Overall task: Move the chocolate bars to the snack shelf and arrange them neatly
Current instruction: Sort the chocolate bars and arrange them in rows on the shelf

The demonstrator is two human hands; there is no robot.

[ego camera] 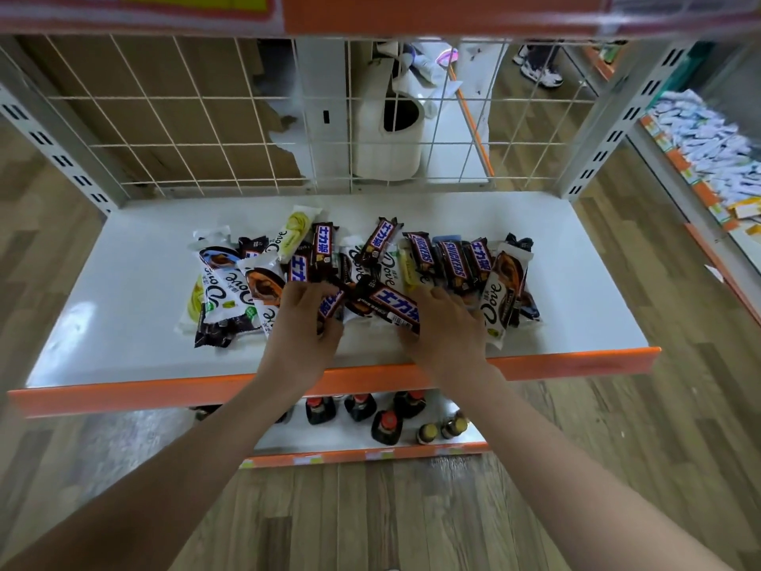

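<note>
A jumbled pile of chocolate bars (pixel 453 261) lies across the middle of the white snack shelf (pixel 123 323): brown Snickers bars and white Dove bars, overlapping at all angles. My left hand (pixel 302 323) rests on the front of the pile, fingers curled around a brown Snickers bar (pixel 329 307). My right hand (pixel 444 323) lies beside it, fingers on the end of another Snickers bar (pixel 391 302) that lies diagonally between both hands. Both hands hide the bars beneath them.
The shelf has an orange front lip (pixel 576 360) and a white wire grid back (pixel 206 117). A lower shelf (pixel 329 438) holds dark bottles (pixel 387 426). Grey uprights (pixel 61 150) flank both sides. Another shelf with white packets (pixel 708 146) stands at the right.
</note>
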